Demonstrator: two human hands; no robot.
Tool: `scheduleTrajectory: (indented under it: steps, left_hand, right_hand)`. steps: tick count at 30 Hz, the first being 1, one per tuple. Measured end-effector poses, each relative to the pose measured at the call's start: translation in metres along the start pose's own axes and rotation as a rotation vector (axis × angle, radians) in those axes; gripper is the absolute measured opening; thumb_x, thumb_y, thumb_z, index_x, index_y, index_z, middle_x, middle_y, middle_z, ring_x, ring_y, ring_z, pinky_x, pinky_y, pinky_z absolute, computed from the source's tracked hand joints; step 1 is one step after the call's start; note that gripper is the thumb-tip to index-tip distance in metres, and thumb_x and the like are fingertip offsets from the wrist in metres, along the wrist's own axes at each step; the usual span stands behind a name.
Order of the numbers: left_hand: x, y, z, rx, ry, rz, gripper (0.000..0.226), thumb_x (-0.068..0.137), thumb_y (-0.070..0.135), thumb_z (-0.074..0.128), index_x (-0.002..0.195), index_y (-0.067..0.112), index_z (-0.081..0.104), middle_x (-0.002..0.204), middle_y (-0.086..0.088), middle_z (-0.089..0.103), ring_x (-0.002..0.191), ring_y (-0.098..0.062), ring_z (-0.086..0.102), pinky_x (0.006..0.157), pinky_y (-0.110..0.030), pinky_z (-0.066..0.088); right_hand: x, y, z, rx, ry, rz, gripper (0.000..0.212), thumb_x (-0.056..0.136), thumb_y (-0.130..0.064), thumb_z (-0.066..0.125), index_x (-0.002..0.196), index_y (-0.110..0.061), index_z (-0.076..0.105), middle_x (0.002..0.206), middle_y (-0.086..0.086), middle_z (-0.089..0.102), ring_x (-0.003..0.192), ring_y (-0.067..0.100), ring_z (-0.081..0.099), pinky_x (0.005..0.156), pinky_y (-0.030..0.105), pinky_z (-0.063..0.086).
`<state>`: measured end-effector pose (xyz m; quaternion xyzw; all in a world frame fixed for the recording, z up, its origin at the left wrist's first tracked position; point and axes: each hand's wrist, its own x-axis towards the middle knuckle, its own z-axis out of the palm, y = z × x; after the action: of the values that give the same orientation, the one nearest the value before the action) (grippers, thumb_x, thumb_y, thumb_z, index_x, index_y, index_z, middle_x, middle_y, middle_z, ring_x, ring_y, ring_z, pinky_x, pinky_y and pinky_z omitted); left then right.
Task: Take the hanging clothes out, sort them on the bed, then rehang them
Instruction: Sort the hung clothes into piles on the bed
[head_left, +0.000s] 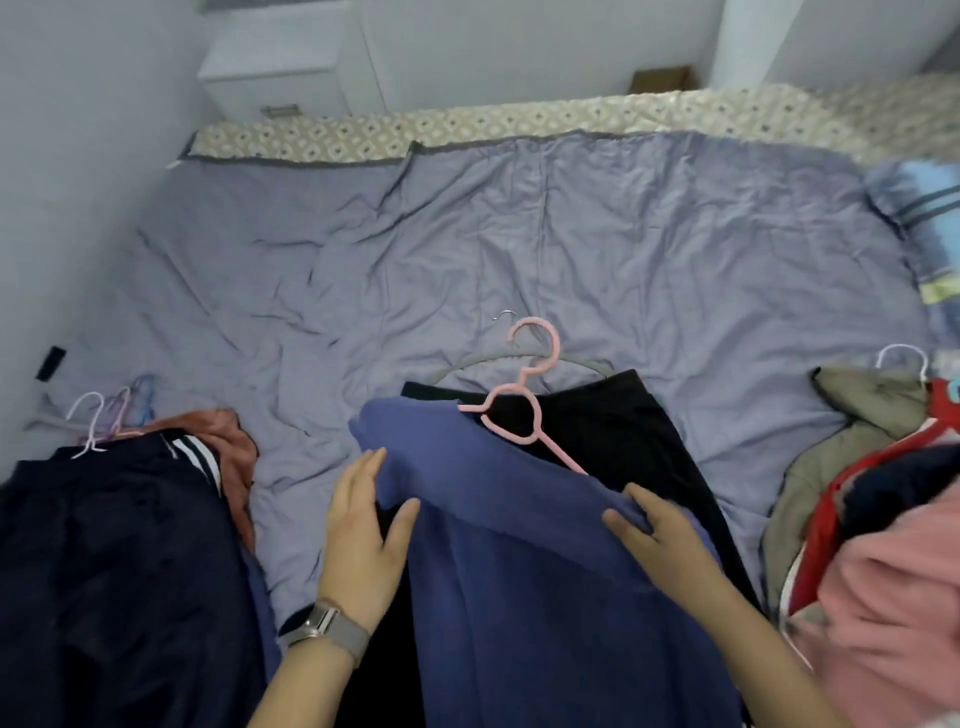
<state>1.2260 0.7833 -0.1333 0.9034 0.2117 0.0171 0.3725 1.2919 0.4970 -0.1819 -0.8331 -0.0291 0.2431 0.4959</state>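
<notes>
A blue garment (530, 545) on a pink hanger (524, 410) lies in the middle of the bed (467, 249), on top of a black garment (613, 431) with a grey hanger (467, 364). My left hand (363, 530) grips the blue garment's left edge between thumb and fingers. My right hand (654, 525) pinches its right edge. A navy striped garment (114, 561) on white hangers lies at the left, over an orange piece (228, 431). At the right lies a heap with a khaki jacket (852, 415), red and pink clothes (883, 597).
The lilac quilt covers most of the bed, with a patterned sheet (467, 124) at its far edge. A striped pillow (930, 218) sits at the right. A white nightstand (275, 62) stands beyond the bed. A wall (62, 156) runs along the left.
</notes>
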Motion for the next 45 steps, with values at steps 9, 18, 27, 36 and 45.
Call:
scheduleTrajectory:
  steps: [9,18,27,36,45]
  left_hand:
    - [-0.13,0.084,-0.15,0.313,0.202,0.354,0.033,0.083,0.049,0.032,0.115,0.045,0.041,0.112,0.013,0.053,0.122,-0.009,0.038,0.098,-0.041,0.015]
    - [-0.324,0.077,-0.261,0.084,0.175,0.273,0.018,0.082,0.04,0.035,0.075,0.048,0.05,0.077,0.023,0.057,0.088,-0.008,0.044,0.088,-0.037,0.021]
    - [-0.431,0.086,-0.304,0.069,0.149,0.382,0.02,0.083,0.043,0.035,0.08,0.041,0.054,0.075,0.021,0.052,0.09,-0.005,0.038,0.086,-0.033,0.017]
    - [-0.484,0.185,-0.214,0.165,-0.042,0.62,0.019,0.093,0.038,0.042,0.086,0.037,0.059,0.074,0.018,0.057,0.091,-0.009,0.043,0.084,-0.035,0.019]
    - [-0.547,0.31,-0.063,0.066,-0.217,0.705,0.031,0.081,0.048,0.034,0.089,0.038,0.062,0.083,0.022,0.06,0.095,-0.001,0.044,0.084,-0.031,0.017]
  right_hand:
    - [-0.198,-0.146,-0.083,-0.069,0.006,-0.304,0.021,0.064,-0.05,0.053,0.054,-0.032,0.049,0.051,-0.014,0.039,0.051,-0.003,0.034,0.049,0.015,0.028]
    - [-0.408,-0.197,-0.008,-0.26,0.31,-0.467,0.005,0.081,-0.04,0.057,0.085,-0.038,0.06,0.09,-0.025,0.063,0.085,-0.006,0.057,0.075,0.01,0.04]
    - [-0.559,-0.197,0.028,-0.261,0.517,-0.44,0.034,0.09,-0.018,0.058,0.095,-0.051,0.054,0.097,-0.034,0.062,0.099,-0.017,0.051,0.086,0.002,0.034]
    - [-0.668,-0.106,-0.04,-0.188,0.788,-0.192,0.014,0.083,-0.003,0.066,0.093,-0.006,0.075,0.092,-0.009,0.067,0.084,-0.021,0.054,0.076,-0.005,0.035]
    - [-0.739,-0.029,-0.171,-0.368,0.922,-0.08,0.02,0.09,-0.023,0.059,0.107,-0.024,0.071,0.1,-0.018,0.068,0.092,-0.004,0.059,0.087,0.009,0.042]
